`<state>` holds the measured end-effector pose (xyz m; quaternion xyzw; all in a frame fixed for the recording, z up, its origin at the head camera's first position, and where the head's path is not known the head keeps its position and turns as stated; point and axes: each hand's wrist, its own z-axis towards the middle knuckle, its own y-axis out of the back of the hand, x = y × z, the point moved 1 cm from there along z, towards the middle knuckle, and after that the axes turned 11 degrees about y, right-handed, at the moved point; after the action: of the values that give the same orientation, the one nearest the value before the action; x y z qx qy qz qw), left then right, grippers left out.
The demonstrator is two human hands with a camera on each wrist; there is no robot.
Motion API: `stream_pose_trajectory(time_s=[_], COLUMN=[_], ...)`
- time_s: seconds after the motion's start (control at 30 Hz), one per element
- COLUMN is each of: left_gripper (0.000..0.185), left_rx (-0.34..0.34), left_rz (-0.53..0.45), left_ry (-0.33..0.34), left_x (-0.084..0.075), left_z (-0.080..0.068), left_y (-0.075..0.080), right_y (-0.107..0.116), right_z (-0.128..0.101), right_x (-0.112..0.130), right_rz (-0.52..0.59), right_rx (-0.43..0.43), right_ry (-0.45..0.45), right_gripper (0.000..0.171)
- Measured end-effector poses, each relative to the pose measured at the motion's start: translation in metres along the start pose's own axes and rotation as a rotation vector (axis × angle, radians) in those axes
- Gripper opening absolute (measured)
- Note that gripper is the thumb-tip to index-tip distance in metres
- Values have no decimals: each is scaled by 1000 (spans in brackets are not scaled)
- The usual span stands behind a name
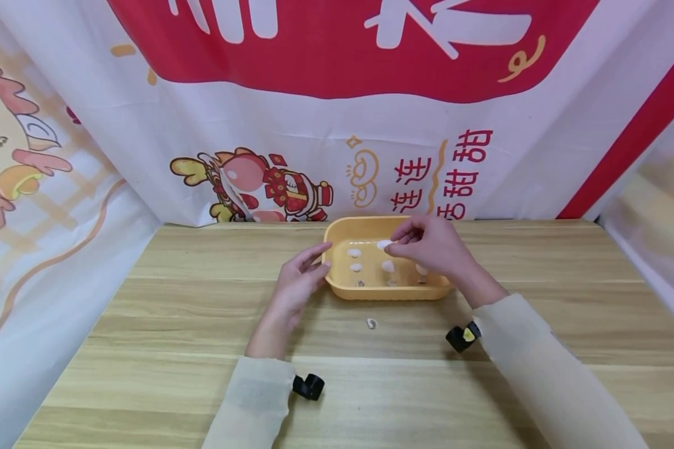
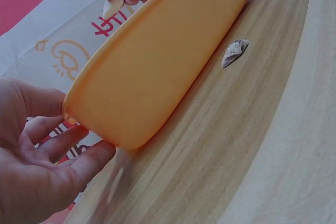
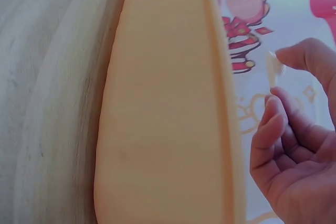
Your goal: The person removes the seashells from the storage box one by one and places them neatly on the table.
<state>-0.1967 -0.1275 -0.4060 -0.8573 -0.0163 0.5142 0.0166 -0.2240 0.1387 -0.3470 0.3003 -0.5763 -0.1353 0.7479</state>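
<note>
A yellow plastic basin [image 1: 387, 293] stands on the wooden table. At its left end, my left hand [image 1: 299, 280] grips the rim, with fingertips at the rim and outer wall in the left wrist view. Over the inside of the basin, my right hand [image 1: 429, 243] pinches a white seashell [image 3: 273, 70] between thumb and fingertip, above rim height in the right wrist view. Several pale shells lie on the basin floor, among them one shell [image 1: 354, 253] at the left and another shell [image 1: 389, 267] in the middle. A ribbed seashell [image 2: 235, 53] lies on the table in front of the basin.
The wooden table [image 1: 202, 324] runs up to a white and red printed cloth [image 1: 314, 118] hanging close behind the basin. More cloth hangs at the left and right sides. A small black camera [image 1: 309, 386] is strapped on each sleeve.
</note>
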Motion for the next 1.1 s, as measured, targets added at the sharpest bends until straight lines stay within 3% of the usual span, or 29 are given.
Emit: stream_pose_trajectory(time_s=[0.43, 1.1], left_gripper=[43, 42], left_rx=[6, 10], left_rz=[-1, -15], left_ry=[-5, -19], left_x=[0, 1], left_z=[0, -2], left_y=[0, -1], right_y=[7, 1], right_z=[-32, -73], right_x=[10, 1], right_rz=[122, 139], right_rx=[128, 136], right_ry=[43, 25], right_gripper=[18, 25])
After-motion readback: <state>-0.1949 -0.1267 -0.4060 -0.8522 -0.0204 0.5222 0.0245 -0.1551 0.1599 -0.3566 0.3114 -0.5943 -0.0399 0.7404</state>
